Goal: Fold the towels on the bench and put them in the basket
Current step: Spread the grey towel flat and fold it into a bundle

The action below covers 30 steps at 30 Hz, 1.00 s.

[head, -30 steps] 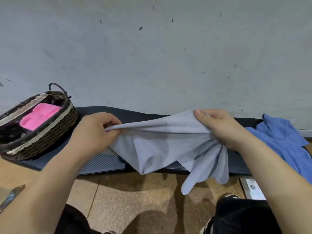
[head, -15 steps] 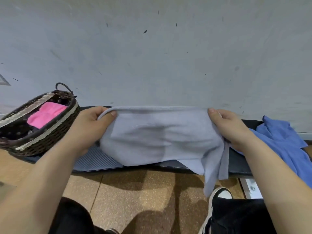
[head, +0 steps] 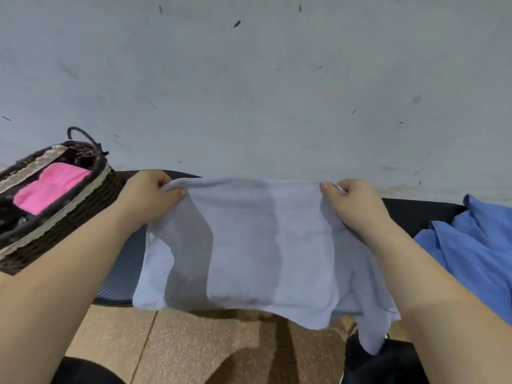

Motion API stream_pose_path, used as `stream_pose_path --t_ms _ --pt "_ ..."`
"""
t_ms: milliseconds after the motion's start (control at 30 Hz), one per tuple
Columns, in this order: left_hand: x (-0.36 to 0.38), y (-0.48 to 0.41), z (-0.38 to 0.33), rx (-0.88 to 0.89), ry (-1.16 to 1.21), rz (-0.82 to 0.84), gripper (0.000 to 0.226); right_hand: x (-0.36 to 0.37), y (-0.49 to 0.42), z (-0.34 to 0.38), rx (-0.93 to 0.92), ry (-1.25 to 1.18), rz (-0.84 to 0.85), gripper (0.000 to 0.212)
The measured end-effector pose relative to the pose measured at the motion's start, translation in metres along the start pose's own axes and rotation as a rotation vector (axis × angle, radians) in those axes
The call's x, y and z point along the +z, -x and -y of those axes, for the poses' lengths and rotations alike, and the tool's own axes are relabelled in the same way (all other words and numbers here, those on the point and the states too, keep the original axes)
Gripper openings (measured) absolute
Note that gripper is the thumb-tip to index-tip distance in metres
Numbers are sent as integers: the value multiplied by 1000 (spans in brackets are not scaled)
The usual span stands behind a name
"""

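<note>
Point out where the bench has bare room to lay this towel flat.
Bare bench shows between the right hand and the blue towel, and a ribbed strip between the basket and the grey towel. The left end is crowded by the basket holding the pink towel; the right end by the blue one.

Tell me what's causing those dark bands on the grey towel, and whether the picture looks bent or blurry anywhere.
Head view: the dark bands on the grey towel look like shadows, probably cast by the arms, not stains; similar shadows fall on the floor below. Wide-angle distortion curves the bench and splays the forearms. The basket at left looks slightly soft; no glare.
</note>
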<state>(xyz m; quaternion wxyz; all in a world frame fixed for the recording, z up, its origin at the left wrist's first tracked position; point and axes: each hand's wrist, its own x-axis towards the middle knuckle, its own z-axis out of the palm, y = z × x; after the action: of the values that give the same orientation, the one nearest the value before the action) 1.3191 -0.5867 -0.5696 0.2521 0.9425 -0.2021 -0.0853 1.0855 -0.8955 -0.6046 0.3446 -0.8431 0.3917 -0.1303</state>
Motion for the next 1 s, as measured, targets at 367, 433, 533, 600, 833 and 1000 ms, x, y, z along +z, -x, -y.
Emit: stream_pose_path --t_ms 367,433,533,600,833,1000 --pt "29 -2 10 176 -166 -3 35 32 -8 14 -28 42 -37 16" --pt "38 16 0 173 -167 165 56 44 10 27 -94 77 129 27" --pt "59 43 -12 78 -231 407 89 68 43 40 -143 257 471 69" --pt "80 56 -9 12 -270 466 92 82 60 42 -113 549 609 91" --pt "106 62 24 60 -390 417 96 105 77 53 56 712 669 96" --pt "90 45 53 72 -421 365 94 133 72 57 -36 668 615 93"
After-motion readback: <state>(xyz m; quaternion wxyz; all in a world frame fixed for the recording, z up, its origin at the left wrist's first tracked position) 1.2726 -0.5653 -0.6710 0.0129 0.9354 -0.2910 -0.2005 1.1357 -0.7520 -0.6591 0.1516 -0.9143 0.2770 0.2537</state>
